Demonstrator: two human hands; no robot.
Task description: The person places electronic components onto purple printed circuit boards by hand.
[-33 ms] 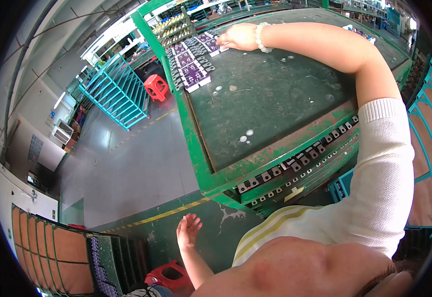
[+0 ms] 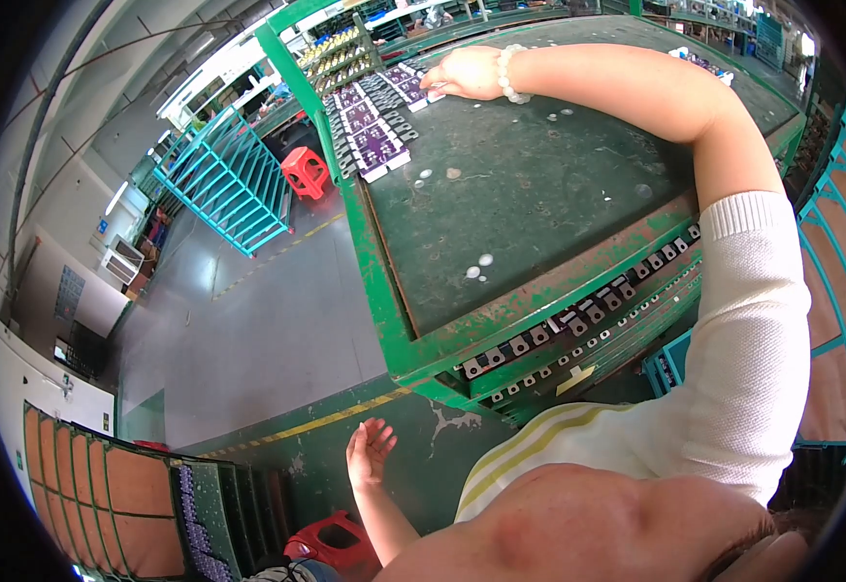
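Observation:
My right hand [image 2: 464, 74] reaches across the green-framed table [image 2: 539, 204] from the right, a pale bead bracelet [image 2: 513, 74] round the wrist. Its fingers are closed at the near end of a row of purple-and-white pieces [image 2: 406, 85], pinching the end piece; part of the grip is hidden. Another row of purple-and-white pieces [image 2: 379, 147] lies along the table's left edge. Grey metal brackets [image 2: 396, 118] lie between the two rows. My left hand [image 2: 372, 454] hangs over the floor, left of the table, holding nothing, its fingers apart and slightly curled.
Below the tabletop, shelves hold rows of metal brackets [image 2: 520, 345]. A turquoise rack [image 2: 224, 179] and a red stool [image 2: 305, 173] stand beyond at the left. Another red stool [image 2: 336, 545] is by my left forearm. White spots [image 2: 479, 266] dot the tabletop.

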